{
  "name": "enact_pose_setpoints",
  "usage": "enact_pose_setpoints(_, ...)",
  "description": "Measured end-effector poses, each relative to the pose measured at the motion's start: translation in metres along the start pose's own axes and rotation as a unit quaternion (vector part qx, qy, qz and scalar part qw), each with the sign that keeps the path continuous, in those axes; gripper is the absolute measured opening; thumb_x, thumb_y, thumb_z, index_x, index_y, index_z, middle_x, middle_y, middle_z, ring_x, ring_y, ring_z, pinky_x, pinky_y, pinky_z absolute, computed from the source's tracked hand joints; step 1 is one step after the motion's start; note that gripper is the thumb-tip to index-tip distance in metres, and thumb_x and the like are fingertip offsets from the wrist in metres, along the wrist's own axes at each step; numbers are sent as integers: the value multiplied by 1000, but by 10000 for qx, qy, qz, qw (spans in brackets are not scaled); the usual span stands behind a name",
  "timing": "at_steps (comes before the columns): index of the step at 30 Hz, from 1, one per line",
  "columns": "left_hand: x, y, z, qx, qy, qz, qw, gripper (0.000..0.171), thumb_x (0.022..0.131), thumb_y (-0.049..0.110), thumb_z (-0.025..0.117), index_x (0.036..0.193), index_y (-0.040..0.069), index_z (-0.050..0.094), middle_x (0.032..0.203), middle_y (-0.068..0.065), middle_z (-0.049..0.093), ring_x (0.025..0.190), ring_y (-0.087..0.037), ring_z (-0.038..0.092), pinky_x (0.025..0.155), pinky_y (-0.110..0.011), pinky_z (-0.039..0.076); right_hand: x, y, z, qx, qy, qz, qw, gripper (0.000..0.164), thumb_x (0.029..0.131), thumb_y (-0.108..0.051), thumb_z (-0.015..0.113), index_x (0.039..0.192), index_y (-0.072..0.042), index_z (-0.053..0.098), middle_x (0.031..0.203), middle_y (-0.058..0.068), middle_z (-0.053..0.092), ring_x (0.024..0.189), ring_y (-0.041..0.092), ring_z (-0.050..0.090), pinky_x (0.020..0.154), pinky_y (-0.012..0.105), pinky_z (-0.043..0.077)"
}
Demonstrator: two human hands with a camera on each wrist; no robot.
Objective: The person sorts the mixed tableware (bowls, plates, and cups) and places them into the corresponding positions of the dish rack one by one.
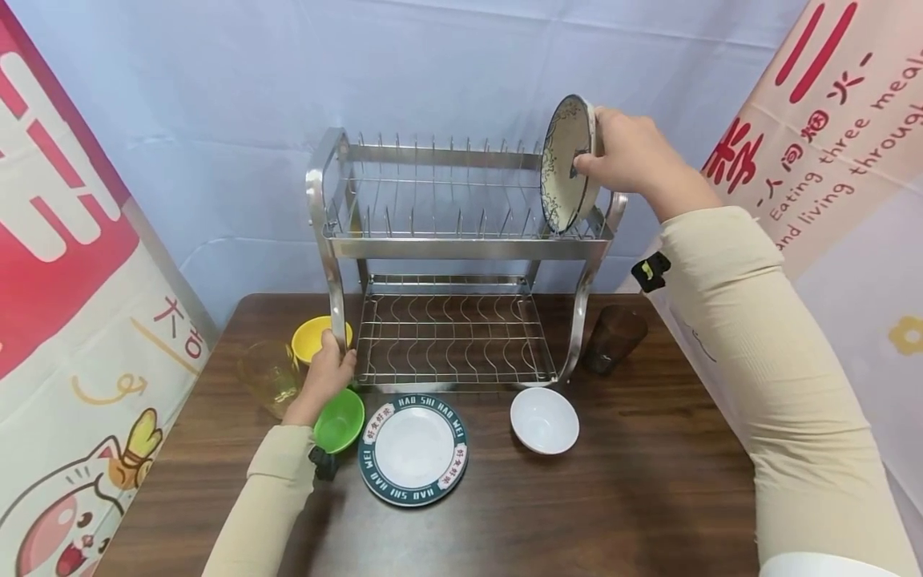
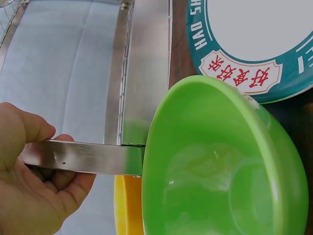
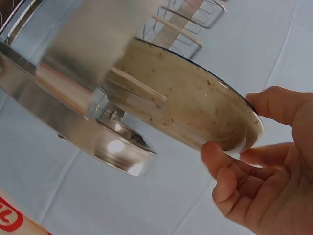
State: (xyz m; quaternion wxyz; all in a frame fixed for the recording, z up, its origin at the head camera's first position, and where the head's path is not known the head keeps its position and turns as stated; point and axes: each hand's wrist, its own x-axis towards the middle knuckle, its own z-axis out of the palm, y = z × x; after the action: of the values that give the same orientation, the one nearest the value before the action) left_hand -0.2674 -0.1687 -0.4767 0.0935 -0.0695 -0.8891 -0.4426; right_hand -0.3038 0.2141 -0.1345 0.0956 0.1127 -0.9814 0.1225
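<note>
A cream plate with a dark blue pattern and rim (image 1: 566,164) stands on edge at the right end of the upper tier of a metal dish rack (image 1: 461,248). My right hand (image 1: 634,156) pinches its rim, thumb on the patterned face. In the right wrist view the plate's speckled underside (image 3: 186,98) shows beside the rack's wires. My left hand (image 1: 328,377) grips the rack's left front leg (image 2: 88,156), fingers curled round the metal strip. Close by that hand are a green bowl (image 1: 339,421) and a yellow bowl (image 1: 317,336).
On the wooden table (image 1: 613,505), a plate with a dark green lettered rim (image 1: 371,473) lies before the rack. A white bowl (image 1: 544,421) is to its right. A dark glass (image 1: 614,338) stands right of the rack, a yellowish transparent vessel (image 1: 270,377) at the left.
</note>
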Motion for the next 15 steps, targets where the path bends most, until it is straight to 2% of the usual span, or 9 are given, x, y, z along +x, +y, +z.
enact_pose_setpoints(4, 0, 0, 1, -31, -8, -11, 10000, 22, 91, 3, 50, 102, -2, 31, 73, -14, 46, 67, -30, 50, 59, -40, 42, -1, -1, -4, -190, -196, -36, 9996, 43, 92, -21, 52, 123, 7, 42, 99, 25, 56, 92, 42, 52, 85, 54, 39)
enact_pose_setpoints(12, -1, -2, 0, 39, 41, -3, 10000, 22, 92, 4, 50, 101, -1, 31, 72, -13, 45, 66, -30, 49, 59, -39, 41, -3, -3, -5, -78, -340, -35, 9994, 50, 92, -24, 53, 129, 6, 38, 102, 26, 56, 95, 42, 51, 86, 55, 38)
enact_pose_setpoints(15, -2, 0, 0, 5, 10, 5, 10000, 21, 92, 5, 49, 102, -1, 31, 73, -13, 45, 66, -29, 49, 59, -39, 41, -6, 0, -10, -19, -627, -178, 9979, 60, 92, -24, 55, 137, 5, 29, 114, 30, 52, 105, 46, 47, 92, 58, 33)
